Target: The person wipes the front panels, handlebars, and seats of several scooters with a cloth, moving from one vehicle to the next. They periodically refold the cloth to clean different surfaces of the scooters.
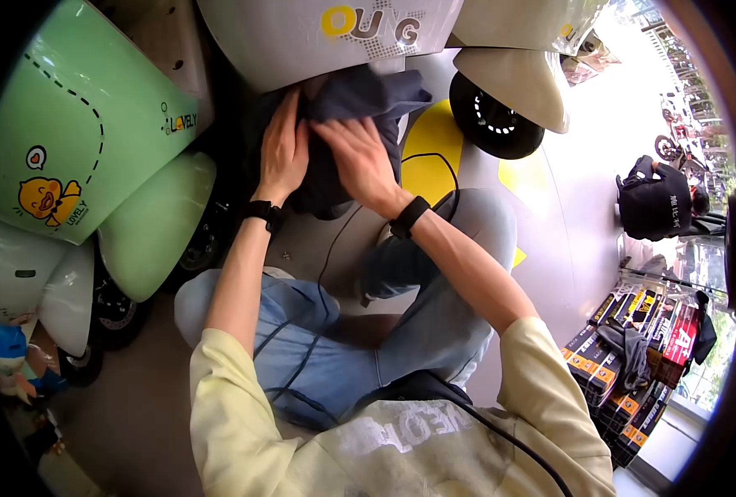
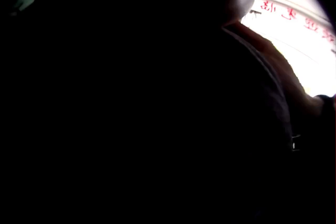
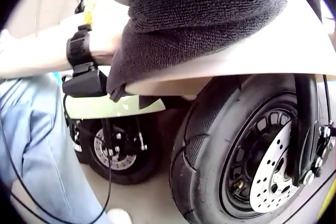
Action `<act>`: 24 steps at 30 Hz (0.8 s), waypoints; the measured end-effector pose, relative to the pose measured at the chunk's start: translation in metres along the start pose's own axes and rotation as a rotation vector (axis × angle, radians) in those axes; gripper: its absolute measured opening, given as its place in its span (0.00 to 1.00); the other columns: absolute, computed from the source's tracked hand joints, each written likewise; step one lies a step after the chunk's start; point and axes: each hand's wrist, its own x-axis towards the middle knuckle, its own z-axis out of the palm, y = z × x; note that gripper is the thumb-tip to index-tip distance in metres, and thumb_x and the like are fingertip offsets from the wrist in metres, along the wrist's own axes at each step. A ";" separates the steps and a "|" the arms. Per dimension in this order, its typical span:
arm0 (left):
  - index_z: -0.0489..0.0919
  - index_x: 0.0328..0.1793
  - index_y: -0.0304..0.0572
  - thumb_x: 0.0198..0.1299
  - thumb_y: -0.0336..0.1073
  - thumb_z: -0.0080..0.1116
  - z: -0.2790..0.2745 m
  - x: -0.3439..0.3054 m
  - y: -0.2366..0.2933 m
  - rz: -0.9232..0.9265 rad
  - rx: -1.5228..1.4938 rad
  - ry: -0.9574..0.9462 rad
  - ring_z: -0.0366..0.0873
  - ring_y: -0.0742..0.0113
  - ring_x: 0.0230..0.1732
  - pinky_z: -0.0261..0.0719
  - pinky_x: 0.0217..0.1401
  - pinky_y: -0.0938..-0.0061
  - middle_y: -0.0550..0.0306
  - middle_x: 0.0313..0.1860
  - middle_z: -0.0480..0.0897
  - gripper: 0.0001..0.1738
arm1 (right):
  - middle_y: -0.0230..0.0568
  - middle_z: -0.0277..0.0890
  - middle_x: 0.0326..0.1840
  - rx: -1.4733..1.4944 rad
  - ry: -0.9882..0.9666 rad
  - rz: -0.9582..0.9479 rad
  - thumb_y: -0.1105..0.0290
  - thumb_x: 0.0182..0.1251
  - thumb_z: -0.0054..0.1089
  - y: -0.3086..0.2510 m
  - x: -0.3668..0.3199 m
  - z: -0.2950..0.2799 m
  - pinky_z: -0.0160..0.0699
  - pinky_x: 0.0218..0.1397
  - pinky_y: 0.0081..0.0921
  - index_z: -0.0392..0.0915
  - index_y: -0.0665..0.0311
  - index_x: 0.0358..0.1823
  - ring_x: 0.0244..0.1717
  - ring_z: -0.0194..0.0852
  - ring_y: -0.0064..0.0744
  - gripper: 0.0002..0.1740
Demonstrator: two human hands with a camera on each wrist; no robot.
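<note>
A dark grey cloth (image 1: 368,93) lies over the front fender of a white scooter (image 1: 326,33) in the head view. The left hand (image 1: 283,153) rests along the cloth's left side, its fingers extended away from the body. Beside it, the right hand (image 1: 358,157) lies on the cloth with its fingers nearly straight. In the right wrist view the towelling cloth (image 3: 199,19) drapes over the pale fender (image 3: 252,50), above the front wheel (image 3: 210,145). The left wrist view is mostly dark; its hand's fingers cannot be made out.
A green scooter (image 1: 78,124) stands at the left, and a cream one (image 1: 509,79) at the right. Stacked boxes (image 1: 591,356) and a person in black (image 1: 653,199) are farther right. A black cable (image 1: 326,257) runs over the wearer's jeans (image 1: 434,306).
</note>
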 end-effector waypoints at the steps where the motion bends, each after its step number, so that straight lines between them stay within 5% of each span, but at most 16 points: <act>1: 0.63 0.79 0.34 0.74 0.31 0.44 0.000 -0.001 -0.002 0.019 0.020 0.021 0.65 0.40 0.76 0.63 0.77 0.58 0.37 0.76 0.67 0.28 | 0.42 0.80 0.58 -0.033 0.020 -0.017 0.75 0.65 0.60 -0.002 0.001 0.003 0.69 0.66 0.41 0.75 0.62 0.65 0.56 0.78 0.39 0.25; 6: 0.63 0.78 0.32 0.74 0.34 0.43 0.005 -0.013 -0.006 0.023 0.091 0.100 0.66 0.39 0.74 0.64 0.76 0.56 0.36 0.76 0.67 0.28 | 0.38 0.83 0.55 -0.044 -0.224 0.016 0.64 0.69 0.60 0.017 0.028 -0.011 0.76 0.53 0.39 0.75 0.54 0.66 0.47 0.83 0.42 0.23; 8: 0.63 0.78 0.31 0.74 0.34 0.42 0.004 -0.014 0.002 0.041 0.092 0.112 0.65 0.40 0.75 0.63 0.76 0.56 0.36 0.77 0.66 0.28 | 0.41 0.82 0.57 -0.053 -0.267 0.081 0.66 0.69 0.58 0.014 0.039 -0.010 0.76 0.55 0.38 0.75 0.57 0.67 0.52 0.82 0.44 0.24; 10: 0.61 0.80 0.32 0.74 0.35 0.42 0.006 -0.030 0.005 0.013 0.140 0.097 0.63 0.42 0.77 0.61 0.77 0.57 0.38 0.79 0.63 0.30 | 0.43 0.81 0.59 -0.100 -0.067 -0.122 0.67 0.70 0.55 0.007 0.025 0.003 0.74 0.61 0.40 0.71 0.62 0.69 0.50 0.82 0.42 0.26; 11: 0.60 0.80 0.33 0.74 0.35 0.42 0.006 -0.037 0.007 0.020 0.131 0.109 0.62 0.43 0.78 0.61 0.77 0.57 0.38 0.79 0.63 0.30 | 0.44 0.80 0.61 -0.039 -0.117 -0.095 0.67 0.68 0.56 0.001 0.014 0.005 0.66 0.68 0.42 0.71 0.64 0.69 0.55 0.81 0.44 0.28; 12: 0.59 0.81 0.34 0.74 0.36 0.42 0.008 -0.043 0.009 0.029 0.117 0.121 0.62 0.43 0.78 0.60 0.77 0.57 0.39 0.80 0.62 0.31 | 0.45 0.82 0.59 -0.107 -0.059 -0.197 0.66 0.69 0.57 0.002 0.013 0.002 0.74 0.59 0.37 0.72 0.62 0.69 0.50 0.83 0.42 0.27; 14: 0.58 0.81 0.34 0.74 0.36 0.41 0.011 -0.038 0.006 0.039 0.144 0.132 0.62 0.43 0.78 0.61 0.77 0.56 0.40 0.80 0.62 0.31 | 0.44 0.83 0.56 -0.050 -0.294 -0.154 0.65 0.70 0.58 0.015 0.019 -0.010 0.79 0.50 0.35 0.74 0.61 0.68 0.44 0.85 0.41 0.26; 16: 0.59 0.81 0.33 0.74 0.36 0.41 0.010 -0.034 0.003 0.022 0.160 0.125 0.62 0.42 0.78 0.62 0.77 0.56 0.40 0.80 0.63 0.30 | 0.43 0.85 0.53 -0.114 -0.260 -0.209 0.63 0.70 0.59 0.026 0.047 -0.015 0.80 0.41 0.33 0.75 0.60 0.67 0.38 0.85 0.40 0.25; 21: 0.63 0.78 0.31 0.74 0.35 0.41 0.011 -0.030 -0.003 -0.091 0.070 0.227 0.63 0.39 0.76 0.62 0.77 0.55 0.38 0.77 0.67 0.28 | 0.44 0.81 0.60 -0.023 -0.186 -0.262 0.61 0.72 0.57 0.002 0.025 0.001 0.71 0.60 0.38 0.75 0.63 0.67 0.51 0.83 0.40 0.25; 24: 0.65 0.77 0.30 0.74 0.35 0.40 0.018 -0.034 0.000 -0.117 0.091 0.312 0.65 0.39 0.75 0.63 0.76 0.54 0.37 0.76 0.68 0.27 | 0.42 0.82 0.59 -0.077 -0.278 -0.380 0.57 0.71 0.58 0.012 0.037 -0.013 0.74 0.55 0.34 0.74 0.58 0.68 0.48 0.83 0.42 0.27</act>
